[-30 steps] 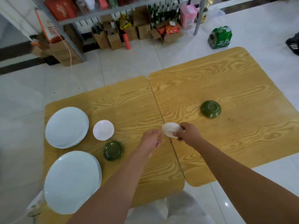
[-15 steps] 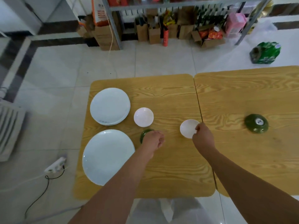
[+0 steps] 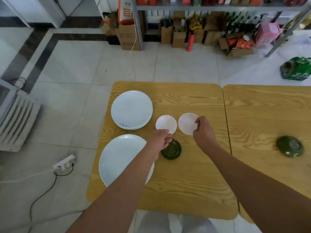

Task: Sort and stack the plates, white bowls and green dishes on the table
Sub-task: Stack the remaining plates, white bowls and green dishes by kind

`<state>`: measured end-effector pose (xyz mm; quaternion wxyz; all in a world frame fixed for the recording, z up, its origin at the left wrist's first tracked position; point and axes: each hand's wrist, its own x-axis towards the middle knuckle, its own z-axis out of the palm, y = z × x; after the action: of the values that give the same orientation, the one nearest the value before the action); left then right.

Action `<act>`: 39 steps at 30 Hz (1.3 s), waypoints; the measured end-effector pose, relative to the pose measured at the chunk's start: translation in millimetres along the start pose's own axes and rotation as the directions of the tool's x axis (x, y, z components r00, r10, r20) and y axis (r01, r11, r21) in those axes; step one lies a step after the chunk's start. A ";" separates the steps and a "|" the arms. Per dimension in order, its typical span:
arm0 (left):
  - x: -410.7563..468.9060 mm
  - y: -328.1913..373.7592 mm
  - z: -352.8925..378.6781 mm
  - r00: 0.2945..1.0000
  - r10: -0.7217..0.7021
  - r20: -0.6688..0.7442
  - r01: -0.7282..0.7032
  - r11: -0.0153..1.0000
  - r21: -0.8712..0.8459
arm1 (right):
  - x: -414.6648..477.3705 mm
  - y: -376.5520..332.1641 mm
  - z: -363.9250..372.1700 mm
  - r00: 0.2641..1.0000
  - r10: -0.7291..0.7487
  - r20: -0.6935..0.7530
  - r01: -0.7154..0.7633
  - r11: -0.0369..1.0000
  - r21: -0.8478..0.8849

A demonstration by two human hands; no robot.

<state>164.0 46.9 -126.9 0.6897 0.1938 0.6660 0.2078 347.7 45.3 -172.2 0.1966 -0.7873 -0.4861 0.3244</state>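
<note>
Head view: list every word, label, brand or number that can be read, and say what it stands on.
Nothing reads clearly.
Orange and white box: dark characters near its top, too blurred to read.
Far stack of plates: small blue marks on the near rim, too small to read.
Green pack on the floor: white print, blurred.
Cardboard box under the shelf: faint print, illegible.

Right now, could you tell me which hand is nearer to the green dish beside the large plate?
Left. The left hand overlaps the far-left rim of the green dish; the right hand is farther off, up and to its right, pinching a white bowl.
</note>
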 end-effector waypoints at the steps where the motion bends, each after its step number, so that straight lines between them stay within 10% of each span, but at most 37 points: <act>1: 0.6 6.5 -4.3 1.000 0.004 -0.014 -0.004 1.000 -0.016 | 4.5 -9.1 6.3 0.999 -0.037 0.001 0.037 0.999 -0.020; 20: 21.2 20.2 -41.8 0.999 -0.031 -0.011 0.031 0.998 0.050 | 29.1 -38.3 71.4 0.955 -0.185 0.231 0.242 0.937 -0.250; 39: 7.9 16.4 11.9 0.998 0.048 -0.041 -0.044 0.995 0.089 | -3.8 -13.5 20.0 0.993 -0.080 0.090 0.067 0.988 0.141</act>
<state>175.6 65.1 -124.2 0.6609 0.2350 0.6846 0.1982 323.9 47.9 -176.7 0.2389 -0.7369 -0.5000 0.3872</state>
